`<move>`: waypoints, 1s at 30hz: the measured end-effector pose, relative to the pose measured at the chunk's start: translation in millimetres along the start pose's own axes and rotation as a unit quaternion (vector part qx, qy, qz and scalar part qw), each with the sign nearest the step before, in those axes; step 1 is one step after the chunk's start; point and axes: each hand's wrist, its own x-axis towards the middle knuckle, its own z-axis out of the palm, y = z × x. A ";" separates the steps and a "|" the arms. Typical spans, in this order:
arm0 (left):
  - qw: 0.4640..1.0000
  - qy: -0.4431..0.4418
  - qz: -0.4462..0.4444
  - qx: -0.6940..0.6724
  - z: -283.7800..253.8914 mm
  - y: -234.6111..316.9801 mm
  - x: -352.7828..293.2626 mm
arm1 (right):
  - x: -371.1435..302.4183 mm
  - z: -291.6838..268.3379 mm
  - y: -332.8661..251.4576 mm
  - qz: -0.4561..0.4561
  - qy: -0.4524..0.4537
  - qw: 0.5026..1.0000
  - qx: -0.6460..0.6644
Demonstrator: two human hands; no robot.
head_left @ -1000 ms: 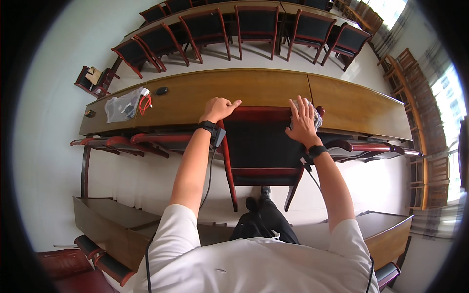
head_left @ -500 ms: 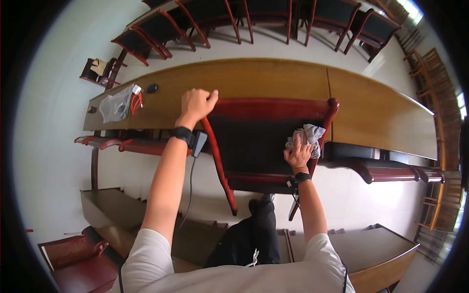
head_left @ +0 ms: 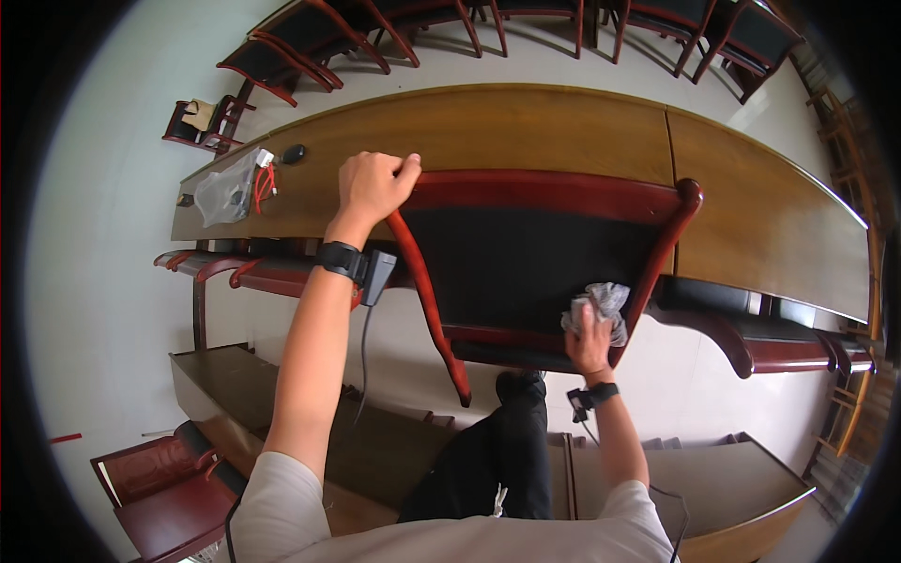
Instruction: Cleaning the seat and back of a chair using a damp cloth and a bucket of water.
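A red-brown wooden chair [head_left: 535, 249] with a black padded back stands right before me, its back tilted toward me. My left hand [head_left: 378, 188] is closed around the upper left corner of its frame. Against the lower right part of the padding, beside the right frame post, my right hand [head_left: 589, 340] presses a crumpled grey-white cloth [head_left: 601, 308]. Its fingers lie on the cloth, and the cloth partly hides the padding there. Each wrist wears a black strap with a small device and cable.
A long brown table [head_left: 526, 127] runs behind the chair. On its left end lie a clear plastic bag [head_left: 228, 195], a red cable [head_left: 265, 185] and a black mouse-like object [head_left: 294, 153]. Chairs [head_left: 741, 338] line both its sides. Another desk [head_left: 694, 483] is close by my body.
My right hand has moved the cloth down along the right side of the chair back. My left hand keeps its hold at the corner. The view has shifted slightly.
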 end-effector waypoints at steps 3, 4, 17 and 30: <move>1.000 -0.025 -0.015 0.004 -7.4 -1.9 -5.2 | 56.8 -21.9 22.2 -0.072 0.003 0.997 0.004; 1.000 -0.018 -0.012 0.000 -11.8 -2.5 -10.2 | 102.2 -33.4 15.6 -0.102 0.038 0.994 -0.006; 0.998 -0.006 0.013 -0.058 -21.7 0.1 -42.1 | 144.6 99.2 -204.7 -0.217 -0.091 0.949 0.209; 0.997 -0.074 -0.027 -0.002 -20.5 -2.3 -25.8 | 55.2 42.9 -80.4 -0.113 -0.080 0.990 0.009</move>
